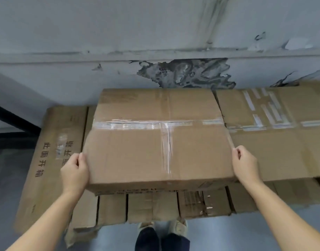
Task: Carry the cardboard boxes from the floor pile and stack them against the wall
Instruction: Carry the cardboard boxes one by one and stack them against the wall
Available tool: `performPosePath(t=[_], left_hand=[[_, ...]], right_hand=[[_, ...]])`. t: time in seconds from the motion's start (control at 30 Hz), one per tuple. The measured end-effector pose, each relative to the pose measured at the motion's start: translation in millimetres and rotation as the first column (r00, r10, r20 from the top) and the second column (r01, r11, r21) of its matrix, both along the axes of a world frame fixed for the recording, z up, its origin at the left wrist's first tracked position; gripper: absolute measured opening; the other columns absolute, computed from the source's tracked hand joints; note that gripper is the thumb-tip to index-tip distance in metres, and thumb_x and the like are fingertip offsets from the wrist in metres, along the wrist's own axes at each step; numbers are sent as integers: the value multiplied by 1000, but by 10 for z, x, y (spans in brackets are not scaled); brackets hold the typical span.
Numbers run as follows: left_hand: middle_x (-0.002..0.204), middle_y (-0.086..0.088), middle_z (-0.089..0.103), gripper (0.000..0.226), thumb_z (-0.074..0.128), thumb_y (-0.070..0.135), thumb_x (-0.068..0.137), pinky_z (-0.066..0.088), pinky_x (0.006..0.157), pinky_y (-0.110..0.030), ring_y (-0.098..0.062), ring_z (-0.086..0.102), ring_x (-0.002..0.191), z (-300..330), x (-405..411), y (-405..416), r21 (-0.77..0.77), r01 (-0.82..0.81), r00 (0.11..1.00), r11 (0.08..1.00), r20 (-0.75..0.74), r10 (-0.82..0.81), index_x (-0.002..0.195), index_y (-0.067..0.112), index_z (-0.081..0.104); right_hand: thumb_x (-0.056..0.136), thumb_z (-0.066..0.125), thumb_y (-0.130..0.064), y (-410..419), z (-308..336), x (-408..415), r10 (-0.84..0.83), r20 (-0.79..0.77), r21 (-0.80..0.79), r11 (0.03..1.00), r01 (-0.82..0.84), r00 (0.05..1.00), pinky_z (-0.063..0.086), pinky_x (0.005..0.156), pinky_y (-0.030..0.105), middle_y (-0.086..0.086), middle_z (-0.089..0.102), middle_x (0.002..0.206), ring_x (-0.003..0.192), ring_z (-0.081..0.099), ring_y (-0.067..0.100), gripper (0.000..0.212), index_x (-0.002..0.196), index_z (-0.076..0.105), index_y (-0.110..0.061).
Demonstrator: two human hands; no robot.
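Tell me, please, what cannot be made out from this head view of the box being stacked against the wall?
- Whether the taped box rests on the stack or hangs above it: its own bulk hides its underside.
- Fingertips of the left hand and right hand: hidden behind the box's sides.
- Print on the box's front edge: blurred.
- The flattened box to the right: cut off by the frame edge.
- The lower boxes: mostly covered from above.

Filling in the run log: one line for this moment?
left hand: grips taped box | right hand: grips box | box: on stack by wall
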State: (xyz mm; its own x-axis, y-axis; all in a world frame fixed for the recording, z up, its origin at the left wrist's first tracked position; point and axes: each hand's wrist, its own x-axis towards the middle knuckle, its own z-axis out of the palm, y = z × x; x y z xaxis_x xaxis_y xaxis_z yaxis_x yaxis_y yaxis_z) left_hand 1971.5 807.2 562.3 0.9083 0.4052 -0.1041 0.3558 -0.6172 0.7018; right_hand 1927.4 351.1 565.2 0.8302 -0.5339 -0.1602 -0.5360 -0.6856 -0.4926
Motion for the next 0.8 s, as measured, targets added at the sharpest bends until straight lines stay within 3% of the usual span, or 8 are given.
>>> performPosePath(t=[0.1, 0.23, 0.4, 0.6, 0.7, 0.77, 0.8], left_hand=[[69, -13, 51, 35, 38, 21, 101, 36, 62, -40, -31, 47, 66, -419, 61, -132, 27, 34, 998, 999, -57, -33, 71, 5, 46], [71, -10, 49, 34, 37, 23, 101, 32, 60, -37, -24, 45, 66, -775, 15, -176, 35, 51, 992, 998, -121, -47, 69, 13, 42], [67, -7, 46, 36, 37, 23, 101, 29, 56, -33, -16, 41, 62, -710, 40, -234, 44, 44, 993, 998, -113, -39, 66, 15, 39], [75, -13, 53, 35, 35, 25, 101, 32, 63, -38, -33, 50, 76, -770, 40, -271, 36, 22, 952, 999, -306, -10, 79, 1, 48], [92, -19, 58, 31, 37, 28, 101, 38, 72, -40, -32, 51, 84, -726, 81, -313, 52, -44, 912, 998, -406, 62, 89, 2, 50], [115, -23, 57, 25, 43, 24, 98, 41, 82, -42, -35, 53, 97, -567, 100, -402, 34, -63, 876, 997, -476, 72, 108, 3, 52], [126, -23, 52, 33, 45, 22, 97, 42, 90, -43, -37, 52, 108, -462, 100, -452, 23, -41, 871, 999, -489, 46, 124, 2, 48]], right_hand=[[100, 43, -16, -123, -376, 16, 22, -88, -54, 998, -27, 996, 28, 54, 34, 12, 54, 75, 69, 52, 31, 25, 79, 50, -5], [100, 42, -18, -215, -667, -11, 74, -217, -174, 978, -113, 973, 41, 66, 42, 24, 60, 90, 84, 58, 41, 24, 89, 54, 0], [100, 42, -19, -300, -593, 8, 74, -144, -177, 979, -99, 987, 47, 71, 48, 22, 58, 93, 82, 55, 40, 22, 90, 53, -2], [100, 42, -25, -322, -549, 71, 66, -335, -291, 941, -170, 940, 35, 65, 37, 20, 55, 106, 86, 58, 39, 28, 100, 58, -1], [99, 46, -25, -301, -471, 86, 43, -380, -209, 969, -131, 924, 42, 72, 39, 21, 55, 113, 95, 57, 40, 27, 105, 58, -2], [98, 48, -26, -263, -332, 49, 64, -404, -122, 985, -123, 913, 45, 80, 40, 20, 53, 120, 101, 56, 39, 30, 117, 56, -4], [98, 48, -26, -236, -239, 8, 95, -394, -67, 989, -132, 914, 47, 82, 41, 18, 53, 122, 103, 56, 37, 35, 126, 51, -6]])
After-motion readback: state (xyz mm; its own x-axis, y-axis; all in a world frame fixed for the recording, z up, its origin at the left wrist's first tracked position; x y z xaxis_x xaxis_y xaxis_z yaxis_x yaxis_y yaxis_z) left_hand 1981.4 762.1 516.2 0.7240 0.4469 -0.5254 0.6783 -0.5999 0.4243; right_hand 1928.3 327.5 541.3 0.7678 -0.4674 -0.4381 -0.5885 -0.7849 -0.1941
